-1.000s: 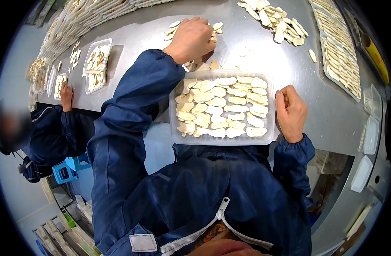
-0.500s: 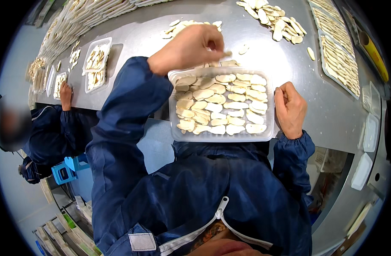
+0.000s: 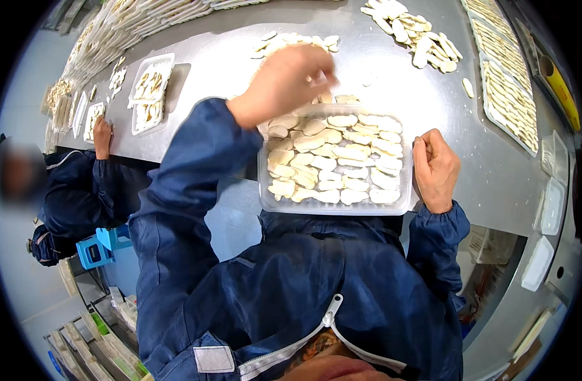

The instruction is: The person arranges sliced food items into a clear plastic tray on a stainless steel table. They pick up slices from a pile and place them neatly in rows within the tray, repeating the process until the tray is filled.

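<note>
A clear plastic tray (image 3: 335, 208) stands in front of me at the table's edge, with rows of pale, elongated slices (image 3: 329, 163), like sliced mushroom, overlapping in it. Above its far left rim hovers my left hand (image 3: 288, 86), blurred, fingers curled in as a pinch; what they hold, if anything, cannot be made out. Beside the tray's right rim, my right hand (image 3: 437, 170) rests in a loose fist, nothing showing in it. A few slices (image 3: 347, 100) lie just past the tray's far rim, and a small pile (image 3: 288, 43) lies behind my left hand.
A larger heap of slices (image 3: 424, 41) lies at the back right of the metal table (image 3: 208, 76). Filled trays (image 3: 508, 105) line the right edge, and stacked trays (image 3: 123, 35) fill the back left. A co-worker's hand (image 3: 102, 134) is at a small tray on the left.
My left hand, which held a slice by its tip, has tilted and moved slightly, now smeared by motion. My right hand keeps its place beside the tray. The whole view has shifted a little.
</note>
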A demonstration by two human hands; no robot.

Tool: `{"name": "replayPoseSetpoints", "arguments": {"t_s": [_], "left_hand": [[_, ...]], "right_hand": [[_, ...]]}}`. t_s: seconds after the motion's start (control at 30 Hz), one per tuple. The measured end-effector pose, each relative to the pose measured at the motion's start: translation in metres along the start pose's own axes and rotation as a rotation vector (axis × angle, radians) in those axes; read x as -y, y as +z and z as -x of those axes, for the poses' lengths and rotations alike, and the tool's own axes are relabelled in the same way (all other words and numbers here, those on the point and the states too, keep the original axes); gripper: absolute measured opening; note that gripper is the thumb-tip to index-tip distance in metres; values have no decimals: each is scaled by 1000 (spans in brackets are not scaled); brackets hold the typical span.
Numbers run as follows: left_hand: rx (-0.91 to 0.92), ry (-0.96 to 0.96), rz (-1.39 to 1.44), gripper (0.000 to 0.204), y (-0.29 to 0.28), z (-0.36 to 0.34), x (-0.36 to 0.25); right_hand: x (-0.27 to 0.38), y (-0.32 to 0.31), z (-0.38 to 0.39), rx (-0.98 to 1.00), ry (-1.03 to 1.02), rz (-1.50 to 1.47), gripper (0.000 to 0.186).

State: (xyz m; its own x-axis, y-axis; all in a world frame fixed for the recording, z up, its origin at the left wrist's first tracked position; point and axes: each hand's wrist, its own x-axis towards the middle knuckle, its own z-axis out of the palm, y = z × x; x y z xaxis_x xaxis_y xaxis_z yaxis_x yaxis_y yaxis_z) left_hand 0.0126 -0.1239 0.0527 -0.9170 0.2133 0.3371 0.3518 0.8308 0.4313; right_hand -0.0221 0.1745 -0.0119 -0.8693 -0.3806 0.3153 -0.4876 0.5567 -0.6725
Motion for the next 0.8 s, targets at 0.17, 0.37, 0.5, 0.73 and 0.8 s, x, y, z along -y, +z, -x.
{"name": "replayPoseSetpoints", "arguments": {"t_s": [0.17,0.37,0.5,0.73,0.8], "left_hand": [[124,-100,-294,15,-8,-4,56],[159,120,-381,16,8,-10,71],[136,112,-346,14,5,-11,69],[255,95,25,13,-16,12,7],[290,91,63,13,-15,21,-15]], "right_hand": [[0,0,-1,4,-11,16,14],[1,0,-1,-3,-4,-10,14],[1,-1,0,9,13,-4,14],[0,1,0,3,16,-13,14],[0,0,0,0,14,-8,14]]}}
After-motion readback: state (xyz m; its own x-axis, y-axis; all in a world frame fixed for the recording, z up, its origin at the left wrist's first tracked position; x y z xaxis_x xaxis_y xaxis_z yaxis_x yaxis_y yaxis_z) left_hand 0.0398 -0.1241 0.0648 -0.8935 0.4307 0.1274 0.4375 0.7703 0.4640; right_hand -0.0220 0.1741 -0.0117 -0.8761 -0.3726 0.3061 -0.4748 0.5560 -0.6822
